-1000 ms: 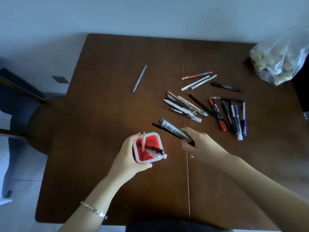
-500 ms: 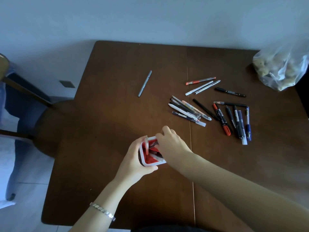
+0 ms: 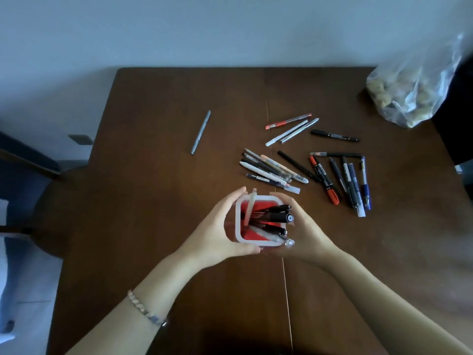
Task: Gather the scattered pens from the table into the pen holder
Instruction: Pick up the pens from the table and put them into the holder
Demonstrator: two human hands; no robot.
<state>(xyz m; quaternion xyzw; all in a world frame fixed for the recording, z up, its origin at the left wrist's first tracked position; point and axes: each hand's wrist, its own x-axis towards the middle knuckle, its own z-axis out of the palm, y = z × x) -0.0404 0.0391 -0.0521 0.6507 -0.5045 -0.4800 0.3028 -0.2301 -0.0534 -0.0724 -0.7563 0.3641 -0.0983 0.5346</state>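
while both hands cup it, the holder [image 3: 239, 233] sits between left hand [image 3: 217, 233] and right hand [image 3: 305, 228], fingers curled on its sides. right hand held pens a second ago; now they're in the holder.

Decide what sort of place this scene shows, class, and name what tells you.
Probably a room at home: a brown wooden table against a plain wall, a chair beside it, and a plastic bag of what looks like food in the corner.

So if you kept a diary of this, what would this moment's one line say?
left hand: cupping pen holder | right hand: cupping its other side | holder: several pens inside | table: many pens left
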